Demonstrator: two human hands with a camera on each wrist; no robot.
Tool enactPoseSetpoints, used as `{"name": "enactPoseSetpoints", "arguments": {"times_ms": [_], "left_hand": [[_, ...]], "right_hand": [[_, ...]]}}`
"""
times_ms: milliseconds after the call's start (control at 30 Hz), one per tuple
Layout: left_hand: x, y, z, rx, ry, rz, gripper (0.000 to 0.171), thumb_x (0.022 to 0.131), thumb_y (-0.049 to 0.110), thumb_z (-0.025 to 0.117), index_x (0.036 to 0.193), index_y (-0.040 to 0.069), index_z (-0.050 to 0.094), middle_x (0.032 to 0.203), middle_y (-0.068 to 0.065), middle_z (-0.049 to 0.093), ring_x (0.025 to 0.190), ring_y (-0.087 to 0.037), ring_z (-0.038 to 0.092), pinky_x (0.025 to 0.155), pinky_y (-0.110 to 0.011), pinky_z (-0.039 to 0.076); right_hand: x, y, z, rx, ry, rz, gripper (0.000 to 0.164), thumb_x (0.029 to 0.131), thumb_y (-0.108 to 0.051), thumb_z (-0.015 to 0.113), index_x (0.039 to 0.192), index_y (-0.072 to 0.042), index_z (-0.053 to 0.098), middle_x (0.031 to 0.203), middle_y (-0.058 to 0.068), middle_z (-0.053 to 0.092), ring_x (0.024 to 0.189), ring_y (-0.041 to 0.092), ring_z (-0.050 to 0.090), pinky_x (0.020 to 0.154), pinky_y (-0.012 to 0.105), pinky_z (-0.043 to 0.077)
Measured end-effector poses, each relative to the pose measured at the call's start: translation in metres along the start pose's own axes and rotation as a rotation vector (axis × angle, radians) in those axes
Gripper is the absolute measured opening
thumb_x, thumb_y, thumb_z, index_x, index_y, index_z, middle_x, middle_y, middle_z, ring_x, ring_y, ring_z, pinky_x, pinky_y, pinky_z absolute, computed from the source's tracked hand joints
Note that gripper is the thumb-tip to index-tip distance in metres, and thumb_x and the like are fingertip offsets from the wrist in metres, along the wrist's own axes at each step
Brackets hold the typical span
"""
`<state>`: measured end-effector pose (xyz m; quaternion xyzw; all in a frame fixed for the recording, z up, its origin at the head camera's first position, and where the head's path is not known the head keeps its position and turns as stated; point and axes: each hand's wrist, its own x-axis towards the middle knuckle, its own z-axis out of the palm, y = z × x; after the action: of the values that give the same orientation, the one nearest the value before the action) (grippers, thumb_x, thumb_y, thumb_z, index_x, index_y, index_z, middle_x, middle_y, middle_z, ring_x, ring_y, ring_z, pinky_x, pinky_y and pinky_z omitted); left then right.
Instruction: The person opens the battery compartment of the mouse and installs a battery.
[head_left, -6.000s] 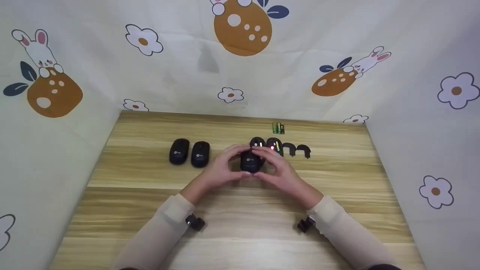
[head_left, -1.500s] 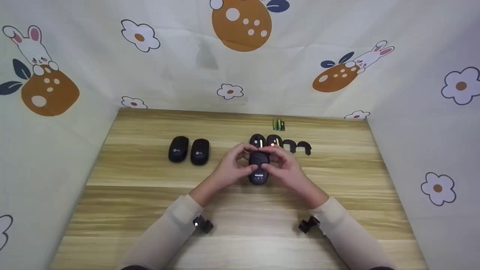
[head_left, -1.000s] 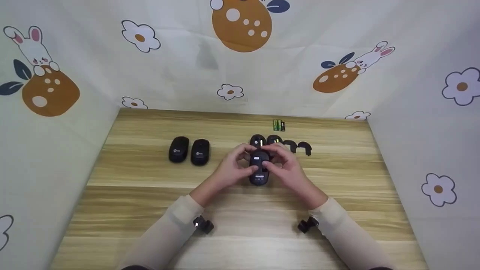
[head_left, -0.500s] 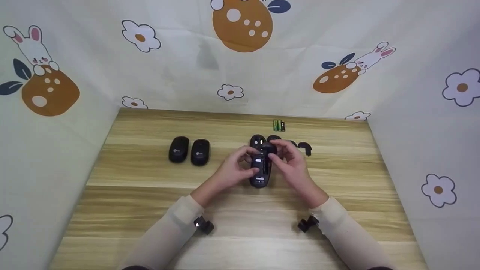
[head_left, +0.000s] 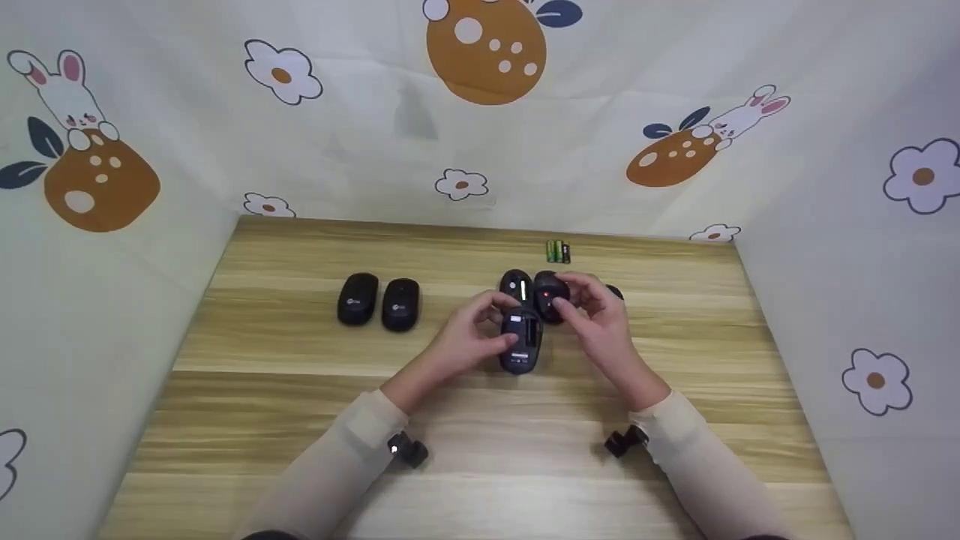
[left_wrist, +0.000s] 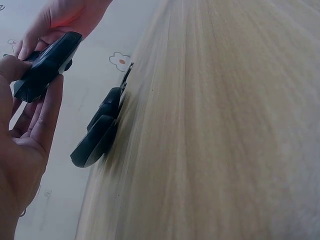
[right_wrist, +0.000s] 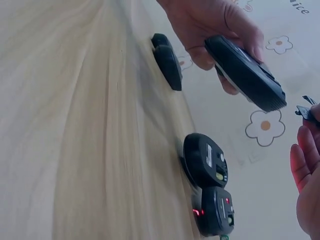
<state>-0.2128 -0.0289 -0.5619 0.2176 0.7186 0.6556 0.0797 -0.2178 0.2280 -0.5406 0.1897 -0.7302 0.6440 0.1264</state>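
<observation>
Holding a black mouse [head_left: 520, 341] belly-up above the bench [head_left: 465, 450] was the person's left hand [head_left: 476, 334], thumb on its underside, fingers at its far edge. Just beside it, the right hand [head_left: 606, 326] pinched a small dark cover [right_wrist: 306, 114], apart from the mouse. The uncovered slot looked unfilled to me.

Beyond the hands two more mice lay upside-down, side by side: the left one [head_left: 514, 283] showed a battery in its slot, and the right one [right_wrist: 217, 212] glowed red and seemed to carry one too. I judged the work partway: three undersides bared, two apparently supplied, the held one lacking its cell, none covered.

Well off to the left, two upright mice [head_left: 379, 303] sat untouched; I couldn't see their undersides. Farther back lay three loose batteries [head_left: 558, 252], then the printed cloth [head_left: 360, 150] behind the bench.
</observation>
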Motion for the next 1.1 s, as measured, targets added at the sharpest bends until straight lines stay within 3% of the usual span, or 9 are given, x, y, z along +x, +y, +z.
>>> {"name": "enactPoseSetpoints", "arguments": {"times_ms": [300,567,867,1100], "left_hand": [[0.002,0.002,-0.001,0.004,0.005,-0.039,0.048,0.09,0.002,0.086,0.133,0.014,0.07,0.126,-0.006,0.069,0.108,-0.026,0.07,0.092,-0.051,0.064],[0.002,0.003,-0.001,0.004,0.002,-0.047,0.049,0.089,0.0,0.086,0.134,0.014,0.07,0.126,-0.005,0.07,0.109,-0.026,0.07,0.103,-0.053,0.06],[0.002,0.003,-0.001,-0.003,0.0,-0.032,0.049,0.091,0.0,0.085,0.135,0.011,0.069,0.126,-0.007,0.068,0.106,-0.026,0.07,0.077,-0.04,0.068],[0.002,0.003,-0.002,-0.004,0.003,-0.045,0.049,0.091,0.001,0.086,0.135,0.011,0.069,0.128,-0.007,0.068,0.108,-0.026,0.069,0.081,-0.039,0.068]], "right_hand": [[0.004,0.003,-0.018,-0.027,0.039,0.034,0.032,0.098,0.006,0.079,0.129,0.004,0.075,0.095,0.013,0.07,0.083,0.018,0.064,0.075,0.024,0.055],[0.007,0.007,-0.04,-0.052,0.024,0.056,0.033,0.098,0.011,0.075,0.13,0.007,0.073,0.095,0.009,0.073,0.083,0.016,0.069,0.075,0.023,0.06],[0.008,0.018,-0.071,-0.118,0.044,0.094,0.031,0.099,0.009,0.077,0.129,0.005,0.076,0.092,0.009,0.071,0.08,0.014,0.065,0.071,0.019,0.056],[0.009,0.027,-0.09,-0.134,0.083,0.124,0.03,0.098,0.009,0.077,0.128,0.005,0.077,0.09,0.011,0.072,0.079,0.013,0.066,0.071,0.019,0.056]]}}
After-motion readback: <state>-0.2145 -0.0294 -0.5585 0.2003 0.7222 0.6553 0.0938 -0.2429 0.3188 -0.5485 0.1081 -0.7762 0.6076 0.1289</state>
